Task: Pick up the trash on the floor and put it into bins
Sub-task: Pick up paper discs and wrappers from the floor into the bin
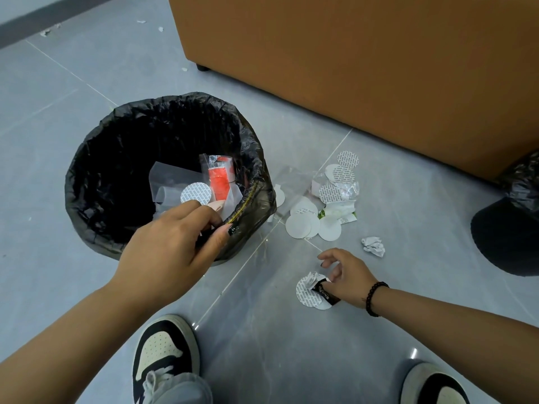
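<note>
The job looks roughly half done. The bin (pixel 163 170), lined with a black bag, stands at about ten o'clock from the person's feet and already holds clear plastic wrap, a red packet and at least one white round seal. The left hand (pixel 172 243) hangs over the bin's near rim with its fingers (pixel 204 212) curled inward close to a white seal disc (pixel 196 193); whether they pinch it or have let it go I cannot tell.

The right hand (pixel 347 277) is low over the floor (pixel 58 118) at about one o'clock, its fingers loosely curled over a small clump of trash (pixel 313 290): a printed seal, a crumpled scrap and a dark wrapper. They appear to touch it, but a firm grip is not clear.

Still to collect: the main pile of seals and plastic bags (pixel 323 199) just beside the bin at its three o'clock, a crumpled paper ball (pixel 373 246) near the right hand, and small scraps (pixel 46 32) far off by the wall at eleven o'clock.

A brown cabinet (pixel 350 68) fills the twelve-to-two o'clock side behind the pile. A second black-bagged bin (pixel 513 223) stands at three o'clock. Two shoes (pixel 166 354) sit at six o'clock. Nothing blocks the short path from pile to bin.
</note>
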Action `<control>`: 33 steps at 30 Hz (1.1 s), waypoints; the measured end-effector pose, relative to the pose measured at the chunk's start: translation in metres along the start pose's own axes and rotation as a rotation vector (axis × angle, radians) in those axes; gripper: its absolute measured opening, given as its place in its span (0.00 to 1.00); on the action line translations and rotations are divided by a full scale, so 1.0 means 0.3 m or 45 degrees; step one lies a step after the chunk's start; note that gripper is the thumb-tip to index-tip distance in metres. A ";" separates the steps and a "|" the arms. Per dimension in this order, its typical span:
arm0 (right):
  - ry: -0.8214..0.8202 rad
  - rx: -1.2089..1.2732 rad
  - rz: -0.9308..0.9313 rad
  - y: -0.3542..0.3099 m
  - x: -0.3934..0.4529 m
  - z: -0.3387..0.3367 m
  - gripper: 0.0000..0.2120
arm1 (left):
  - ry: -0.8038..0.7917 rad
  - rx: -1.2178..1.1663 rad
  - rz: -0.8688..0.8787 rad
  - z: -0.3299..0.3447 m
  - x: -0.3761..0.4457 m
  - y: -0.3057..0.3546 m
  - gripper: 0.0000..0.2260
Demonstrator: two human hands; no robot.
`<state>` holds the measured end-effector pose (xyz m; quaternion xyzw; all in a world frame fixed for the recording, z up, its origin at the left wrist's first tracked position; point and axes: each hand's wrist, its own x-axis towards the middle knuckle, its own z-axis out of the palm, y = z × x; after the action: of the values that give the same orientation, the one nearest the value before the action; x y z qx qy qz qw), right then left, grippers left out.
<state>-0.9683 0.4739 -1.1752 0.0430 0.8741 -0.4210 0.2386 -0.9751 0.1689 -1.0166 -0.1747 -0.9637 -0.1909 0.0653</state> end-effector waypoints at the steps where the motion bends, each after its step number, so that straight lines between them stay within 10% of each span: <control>1: -0.019 -0.014 -0.001 0.001 -0.005 0.006 0.23 | 0.001 -0.004 0.001 0.000 0.000 0.001 0.18; 6: -0.341 -0.470 -0.131 0.045 -0.036 0.044 0.30 | 0.012 -0.006 -0.001 -0.001 -0.002 0.004 0.18; 16: -0.306 -0.892 -0.209 0.029 -0.033 0.058 0.16 | 0.001 0.011 -0.003 -0.003 -0.003 0.009 0.18; 26: 0.249 0.643 -0.224 -0.317 -0.040 -0.050 0.12 | 0.233 -0.231 0.075 -0.013 -0.014 0.041 0.09; 33: 0.254 0.737 -0.847 -0.584 -0.156 -0.103 0.08 | 0.141 -1.220 -0.166 -0.048 0.014 0.104 0.23</control>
<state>-0.9871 0.3907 -1.0122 -0.1352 0.7052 -0.6958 -0.0169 -0.9668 0.1916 -0.9919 -0.1141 -0.7715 -0.6257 0.0164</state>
